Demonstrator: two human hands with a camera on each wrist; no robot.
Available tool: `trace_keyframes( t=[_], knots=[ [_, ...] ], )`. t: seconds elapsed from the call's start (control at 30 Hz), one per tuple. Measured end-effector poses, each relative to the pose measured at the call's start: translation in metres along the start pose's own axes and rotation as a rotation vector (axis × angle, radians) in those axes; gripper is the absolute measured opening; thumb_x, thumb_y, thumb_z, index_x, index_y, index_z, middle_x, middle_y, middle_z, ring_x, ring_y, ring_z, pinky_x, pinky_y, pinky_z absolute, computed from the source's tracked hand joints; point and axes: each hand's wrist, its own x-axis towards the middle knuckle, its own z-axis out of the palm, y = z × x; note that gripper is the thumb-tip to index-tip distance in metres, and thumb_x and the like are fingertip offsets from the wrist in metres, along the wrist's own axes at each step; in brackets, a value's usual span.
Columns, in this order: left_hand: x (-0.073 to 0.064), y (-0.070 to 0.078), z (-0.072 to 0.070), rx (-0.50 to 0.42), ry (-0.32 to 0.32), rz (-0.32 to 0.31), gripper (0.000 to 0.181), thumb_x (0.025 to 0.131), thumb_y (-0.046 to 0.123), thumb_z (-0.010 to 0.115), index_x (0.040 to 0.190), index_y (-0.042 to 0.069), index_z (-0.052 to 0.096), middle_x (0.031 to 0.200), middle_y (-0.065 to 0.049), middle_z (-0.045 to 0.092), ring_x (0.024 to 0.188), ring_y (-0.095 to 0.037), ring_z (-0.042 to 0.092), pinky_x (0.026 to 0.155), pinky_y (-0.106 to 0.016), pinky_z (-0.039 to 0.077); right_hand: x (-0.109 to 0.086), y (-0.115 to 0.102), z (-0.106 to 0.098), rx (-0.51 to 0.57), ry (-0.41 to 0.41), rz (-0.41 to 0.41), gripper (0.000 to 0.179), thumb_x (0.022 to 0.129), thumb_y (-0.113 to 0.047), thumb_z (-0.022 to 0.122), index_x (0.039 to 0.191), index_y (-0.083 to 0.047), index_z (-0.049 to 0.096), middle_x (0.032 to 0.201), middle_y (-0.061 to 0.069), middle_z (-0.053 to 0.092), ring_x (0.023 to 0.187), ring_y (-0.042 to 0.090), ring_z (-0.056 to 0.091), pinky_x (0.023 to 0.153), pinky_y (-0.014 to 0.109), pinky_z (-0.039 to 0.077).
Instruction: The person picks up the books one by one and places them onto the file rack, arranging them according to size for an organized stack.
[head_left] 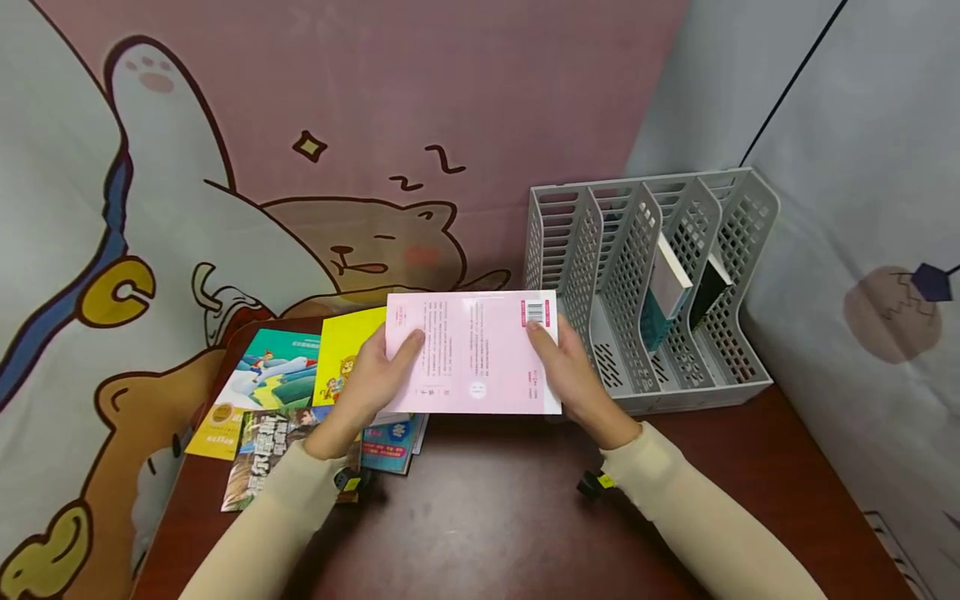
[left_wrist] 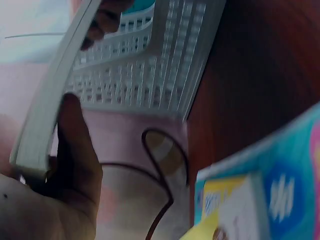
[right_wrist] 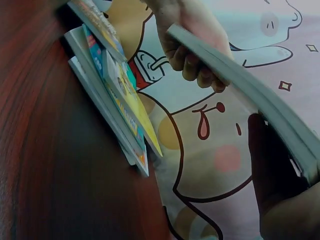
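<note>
A pink book is held up over the table by both hands, its face with a barcode and vertical lines of print turned upward. My left hand grips its left edge, thumb on top and fingers underneath. At the right edge my right hand grips it the same way, its thumb just below the barcode. In the left wrist view the book's page edge shows between thumb and fingers. The right wrist view shows the book's thick side with the left hand at the far end.
Several books lie in an overlapping pile at the left, among them a yellow book and a green one. A grey slotted organizer stands at the back right, with a white-and-teal book and a dark book in its compartments.
</note>
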Motion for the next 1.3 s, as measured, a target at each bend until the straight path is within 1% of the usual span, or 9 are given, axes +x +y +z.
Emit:
trace_keyframes(
  t=[0.13,0.23,0.37,0.5,0.63,0.77,0.87,1.0,1.3],
  knots=[
    [-0.007,0.002,0.012,-0.026,0.054,-0.022,0.055,0.110,0.053,0.064,0.154,0.021,0.054,0.115,-0.015,0.080,0.081,-0.023,0.083,0.068,-0.032,0.066,-0.002,0.002,-0.006,-0.030,-0.002,0.036,0.047,0.118,-0.034,0.048,0.160,-0.012,0.044,0.103,0.007,0.074,0.078,0.016,0.078,0.066,0.038,0.067],
    [-0.009,0.004,0.015,-0.040,0.054,0.008,0.053,0.110,0.050,0.065,0.152,0.020,0.054,0.115,-0.015,0.080,0.082,-0.023,0.084,0.070,-0.035,0.067,-0.003,0.001,-0.014,-0.072,-0.029,0.069,0.049,0.119,-0.035,0.048,0.163,-0.016,0.039,0.108,0.009,0.074,0.079,0.017,0.079,0.066,0.037,0.067],
    [-0.009,0.009,0.012,-0.040,0.000,0.080,0.049,0.111,0.045,0.067,0.150,0.019,0.055,0.113,-0.015,0.080,0.081,-0.026,0.084,0.068,-0.040,0.068,-0.001,-0.001,-0.026,-0.110,-0.063,0.088,0.054,0.118,-0.033,0.049,0.166,-0.017,0.031,0.114,0.008,0.075,0.081,0.017,0.080,0.067,0.034,0.066],
    [-0.007,0.014,0.002,-0.003,-0.091,0.088,0.051,0.110,0.047,0.068,0.151,0.020,0.055,0.111,-0.013,0.080,0.078,-0.027,0.084,0.066,-0.042,0.068,0.005,-0.008,-0.040,-0.103,-0.120,0.124,0.053,0.117,-0.029,0.053,0.164,-0.007,0.041,0.113,0.005,0.077,0.081,0.015,0.079,0.069,0.032,0.065],
    [-0.001,0.018,-0.009,0.003,-0.225,0.067,0.053,0.110,0.049,0.067,0.155,0.026,0.052,0.114,-0.012,0.080,0.080,-0.031,0.084,0.066,-0.047,0.068,0.008,-0.018,-0.051,-0.161,-0.282,0.183,0.050,0.117,-0.026,0.055,0.157,0.003,0.054,0.115,0.008,0.078,0.087,0.016,0.078,0.074,0.032,0.066],
    [0.007,0.021,-0.016,-0.010,-0.370,0.069,0.052,0.111,0.044,0.067,0.158,0.026,0.052,0.115,-0.014,0.081,0.081,-0.036,0.084,0.066,-0.050,0.068,0.006,-0.023,-0.050,-0.213,-0.502,0.247,0.052,0.117,-0.028,0.054,0.162,-0.002,0.050,0.115,0.013,0.079,0.088,0.022,0.081,0.074,0.037,0.068],
    [0.013,0.026,-0.016,0.011,-0.431,0.079,0.049,0.111,0.041,0.069,0.155,0.024,0.055,0.114,-0.013,0.081,0.081,-0.036,0.084,0.066,-0.049,0.068,0.003,-0.022,-0.041,-0.227,-0.625,0.289,0.051,0.116,-0.032,0.057,0.160,-0.007,0.051,0.113,0.015,0.082,0.087,0.029,0.084,0.073,0.043,0.069],
    [0.022,0.033,-0.012,0.103,-0.403,0.102,0.043,0.106,0.041,0.075,0.143,0.019,0.066,0.104,-0.010,0.083,0.075,-0.032,0.083,0.063,-0.045,0.068,-0.001,-0.015,-0.035,-0.229,-0.660,0.289,0.047,0.115,-0.034,0.061,0.154,-0.009,0.055,0.114,0.017,0.084,0.088,0.037,0.085,0.072,0.052,0.069],
    [0.039,0.039,-0.012,0.255,-0.292,0.126,0.043,0.096,0.054,0.084,0.126,0.024,0.077,0.093,-0.006,0.082,0.065,-0.028,0.080,0.059,-0.041,0.066,-0.011,-0.007,-0.031,-0.224,-0.572,0.200,0.046,0.116,-0.032,0.059,0.158,-0.014,0.053,0.111,0.017,0.083,0.086,0.038,0.084,0.070,0.054,0.069]
  ],
)
